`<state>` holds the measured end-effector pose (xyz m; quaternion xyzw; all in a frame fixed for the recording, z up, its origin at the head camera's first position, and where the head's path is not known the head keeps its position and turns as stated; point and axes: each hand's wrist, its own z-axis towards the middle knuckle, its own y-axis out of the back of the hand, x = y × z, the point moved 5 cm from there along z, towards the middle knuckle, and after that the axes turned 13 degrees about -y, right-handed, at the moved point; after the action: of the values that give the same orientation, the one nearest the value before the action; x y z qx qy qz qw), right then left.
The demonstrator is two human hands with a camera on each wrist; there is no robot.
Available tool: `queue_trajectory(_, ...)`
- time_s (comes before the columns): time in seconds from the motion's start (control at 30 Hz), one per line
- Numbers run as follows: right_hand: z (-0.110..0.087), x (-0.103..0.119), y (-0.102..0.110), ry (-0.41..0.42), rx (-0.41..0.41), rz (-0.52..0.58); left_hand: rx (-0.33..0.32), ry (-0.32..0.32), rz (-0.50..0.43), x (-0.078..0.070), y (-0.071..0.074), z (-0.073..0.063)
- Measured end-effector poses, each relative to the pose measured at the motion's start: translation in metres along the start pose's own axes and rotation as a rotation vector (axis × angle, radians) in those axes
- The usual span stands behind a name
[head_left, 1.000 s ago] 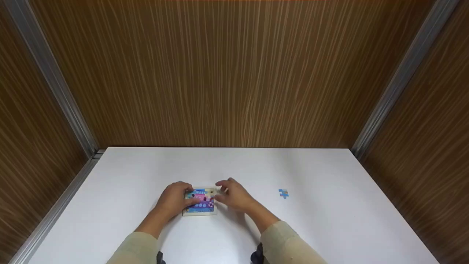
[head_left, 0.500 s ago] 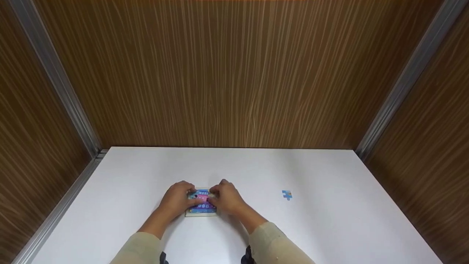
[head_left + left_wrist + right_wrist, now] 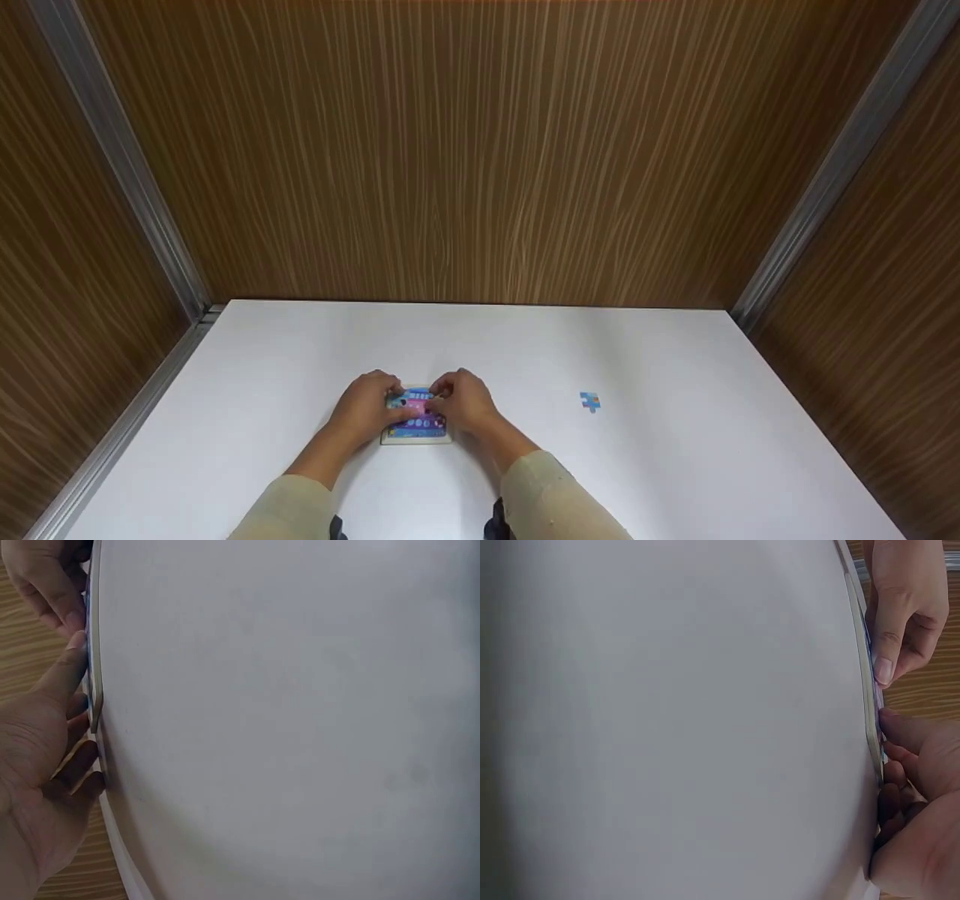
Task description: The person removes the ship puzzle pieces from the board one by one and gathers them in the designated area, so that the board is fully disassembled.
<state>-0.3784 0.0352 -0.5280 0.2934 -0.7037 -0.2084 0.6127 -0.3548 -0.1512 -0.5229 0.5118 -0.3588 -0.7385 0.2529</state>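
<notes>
A small square jigsaw puzzle [image 3: 416, 433] in a pale frame lies on the white table, its picture mostly blue, pink and purple. My left hand [image 3: 364, 409] grips its left side, thumb across the picture and fingers at the far left edge. Over the upper right part is my right hand [image 3: 466, 405], thumb and fingertips pinched down on the picture and covering that corner. In the left wrist view, the puzzle [image 3: 94, 652] shows edge-on beside the left thumb. The right wrist view has the right hand's fingers [image 3: 894, 772] curled at the frame's edge.
One loose blue puzzle piece [image 3: 590, 402] with an orange patch lies on the table [image 3: 675, 450], well to the right of the hands. Wood-grain panels [image 3: 480, 150] rise behind the table and at both sides, with metal posts [image 3: 840, 150] in the corners.
My right hand has moved left from beside the puzzle onto its upper right part, then stayed there. The left hand keeps its hold, and the loose piece lies still while the view shifts slightly.
</notes>
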Motion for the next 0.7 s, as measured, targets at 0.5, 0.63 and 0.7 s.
queue_trajectory(0.5, -0.0004, 0.0002, -0.0001, -0.015, 0.006, 0.041, -0.004, -0.021, 0.005, 0.0000, -0.0017, 0.0023)
queue_trajectory(0.63, -0.0003, 0.0007, -0.0002, 0.016, -0.001, 0.026, -0.001, -0.032, 0.010, -0.0001, -0.0011, 0.0021)
queue_trajectory(0.7, -0.0001, 0.0010, -0.0005, 0.034, -0.013, 0.011, 0.004, -0.027, 0.009, -0.0002, -0.0015, 0.0017)
